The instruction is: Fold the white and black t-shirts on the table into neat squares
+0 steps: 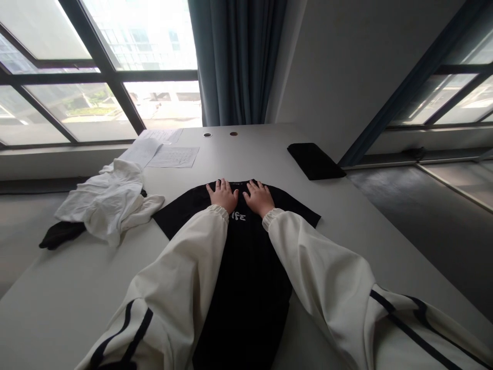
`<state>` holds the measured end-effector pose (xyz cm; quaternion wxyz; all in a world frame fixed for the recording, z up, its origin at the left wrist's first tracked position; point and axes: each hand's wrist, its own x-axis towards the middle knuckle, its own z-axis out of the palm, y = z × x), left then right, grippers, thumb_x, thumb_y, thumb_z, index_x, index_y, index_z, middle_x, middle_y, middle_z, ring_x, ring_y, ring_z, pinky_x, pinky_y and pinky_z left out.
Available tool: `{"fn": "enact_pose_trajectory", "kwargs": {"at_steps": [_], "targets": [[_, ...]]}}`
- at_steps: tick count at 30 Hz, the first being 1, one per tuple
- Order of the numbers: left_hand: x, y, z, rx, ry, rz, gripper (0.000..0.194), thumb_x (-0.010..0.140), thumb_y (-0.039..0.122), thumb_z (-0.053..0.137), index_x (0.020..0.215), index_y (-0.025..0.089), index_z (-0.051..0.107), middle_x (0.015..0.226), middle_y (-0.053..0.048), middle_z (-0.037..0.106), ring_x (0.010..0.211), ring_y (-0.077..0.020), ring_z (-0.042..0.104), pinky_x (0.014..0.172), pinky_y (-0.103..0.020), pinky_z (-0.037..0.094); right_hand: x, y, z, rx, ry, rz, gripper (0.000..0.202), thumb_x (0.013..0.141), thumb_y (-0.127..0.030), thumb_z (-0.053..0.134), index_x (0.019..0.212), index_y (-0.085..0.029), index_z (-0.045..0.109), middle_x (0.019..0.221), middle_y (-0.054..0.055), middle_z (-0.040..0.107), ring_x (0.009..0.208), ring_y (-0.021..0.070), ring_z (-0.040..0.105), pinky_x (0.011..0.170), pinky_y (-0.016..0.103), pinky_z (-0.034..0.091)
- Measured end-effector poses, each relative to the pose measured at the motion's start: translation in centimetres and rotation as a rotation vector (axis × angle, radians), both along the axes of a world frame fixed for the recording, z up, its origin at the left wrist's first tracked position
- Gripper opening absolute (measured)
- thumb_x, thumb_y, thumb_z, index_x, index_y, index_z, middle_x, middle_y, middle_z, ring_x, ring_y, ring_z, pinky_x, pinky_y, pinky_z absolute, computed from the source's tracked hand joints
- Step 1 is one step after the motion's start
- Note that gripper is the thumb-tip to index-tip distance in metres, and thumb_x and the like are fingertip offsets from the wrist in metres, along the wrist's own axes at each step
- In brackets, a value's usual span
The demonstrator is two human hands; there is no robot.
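Note:
A black T-shirt (250, 277) lies spread on the white table, its collar toward the far side and its sleeves out to both sides. White lettering shows on its chest. My left hand (224, 196) rests flat on the shirt just left of the collar, fingers spread. On the collar's other side, my right hand (259, 198) lies flat on the fabric too, fingers apart. Neither hand grips the cloth. My cream sleeves cover parts of the shirt's sides, and its lower end runs out of view at the bottom.
Crumpled white clothing (110, 198) with a black piece (61, 235) under it lies at the table's left. Papers (173, 156) are behind it. A folded black cloth (316, 161) sits at the right edge of the table (346, 226). Windows and a blue curtain (239, 61) stand beyond.

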<state>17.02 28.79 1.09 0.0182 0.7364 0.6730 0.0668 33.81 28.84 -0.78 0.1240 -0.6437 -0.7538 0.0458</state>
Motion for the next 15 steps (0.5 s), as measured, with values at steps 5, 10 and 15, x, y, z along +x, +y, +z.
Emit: {"fn": "enact_pose_trajectory", "kwargs": {"at_steps": [5,10,15], "targets": [[0.5,-0.1,-0.6,-0.078,-0.025,-0.209,0.072,0.108,0.054,0.025,0.169,0.018,0.035,0.178,-0.006,0.024,0.165,-0.0340,0.020,0.134,-0.056,0.016,-0.2,0.4,-0.2,-0.053,-0.018,-0.025,0.068,0.109,-0.051,0.036,0.167,-0.017,0.039,0.177,0.007,0.029,0.163,0.0353,0.022,0.132,0.056,0.018],[-1.9,0.4,-0.8,-0.125,-0.024,-0.219,0.067,0.108,0.053,0.029,0.170,0.027,0.033,0.179,-0.001,0.020,0.165,-0.0328,0.018,0.133,-0.059,0.017,-0.2,0.6,-0.4,-0.088,-0.031,-0.043,0.072,0.108,-0.054,0.035,0.170,-0.017,0.033,0.178,0.008,0.024,0.164,0.0360,0.019,0.132,0.058,0.016],[-3.3,0.4,-1.1,-0.072,-0.064,-0.065,0.067,0.108,0.055,0.027,0.169,0.028,0.035,0.179,-0.003,0.022,0.166,-0.0338,0.017,0.133,-0.060,0.016,-0.1,0.7,-0.5,-0.083,-0.021,-0.030,0.071,0.108,-0.055,0.035,0.170,-0.020,0.034,0.178,0.007,0.024,0.164,0.0358,0.019,0.132,0.058,0.016]]}}
